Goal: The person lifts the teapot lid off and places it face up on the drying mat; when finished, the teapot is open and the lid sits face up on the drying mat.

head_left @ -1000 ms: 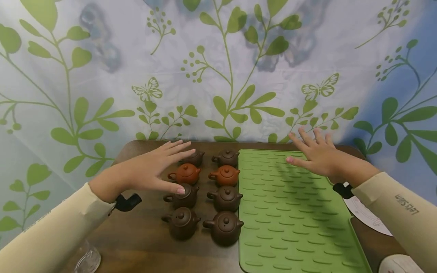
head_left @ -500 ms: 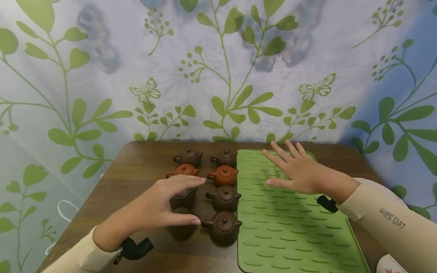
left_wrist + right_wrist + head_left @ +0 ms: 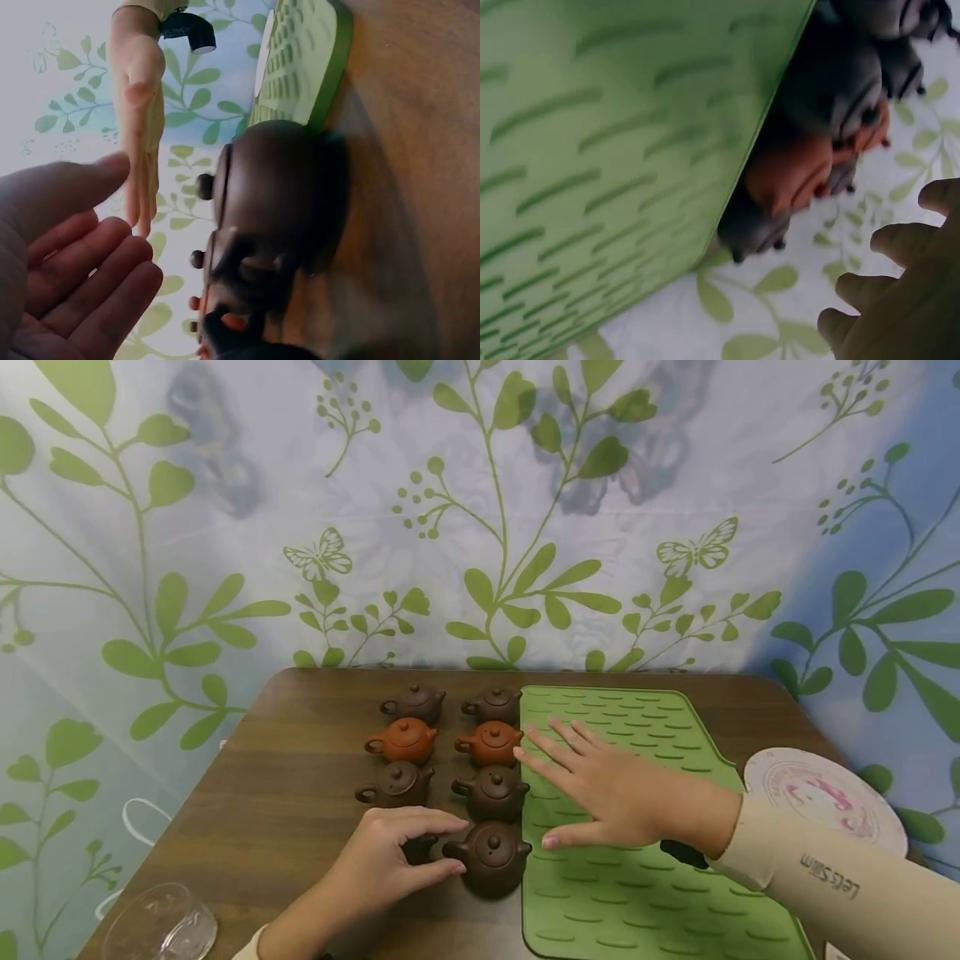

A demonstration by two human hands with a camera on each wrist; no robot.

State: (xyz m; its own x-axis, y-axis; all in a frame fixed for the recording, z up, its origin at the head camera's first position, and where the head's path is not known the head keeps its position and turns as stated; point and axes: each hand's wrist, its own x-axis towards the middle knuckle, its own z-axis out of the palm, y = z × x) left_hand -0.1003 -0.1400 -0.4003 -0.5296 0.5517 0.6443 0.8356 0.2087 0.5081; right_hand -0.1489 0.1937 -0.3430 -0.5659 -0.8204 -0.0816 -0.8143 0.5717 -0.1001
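Two columns of small teapots stand left of the green mat (image 3: 585, 902). Most are dark brown; the second pair from the back is orange-red, with a left teapot (image 3: 408, 743) and a right teapot (image 3: 491, 743). My left hand (image 3: 382, 860) reaches in at the front, thumb and fingers spread apart near the handle of the front-right brown teapot (image 3: 495, 864). The left wrist view shows nothing between its fingers, with that brown teapot (image 3: 270, 187) beyond. The front-left teapot is mostly hidden by this hand. My right hand (image 3: 615, 785) hovers palm down over the mat, fingers extended toward the teapots.
A clear glass bowl (image 3: 161, 927) stands at the table's front left. A round white board with pink print (image 3: 832, 802) lies right of the mat. White cord (image 3: 138, 822) shows beyond the left edge, and a leaf-patterned cloth (image 3: 480, 527) hangs behind the table.
Both hands have come down toward the teapots. The left hand moved toward the front-right teapot's handle; the right hand moved left and nearer over the mat. The teapots stay in place.
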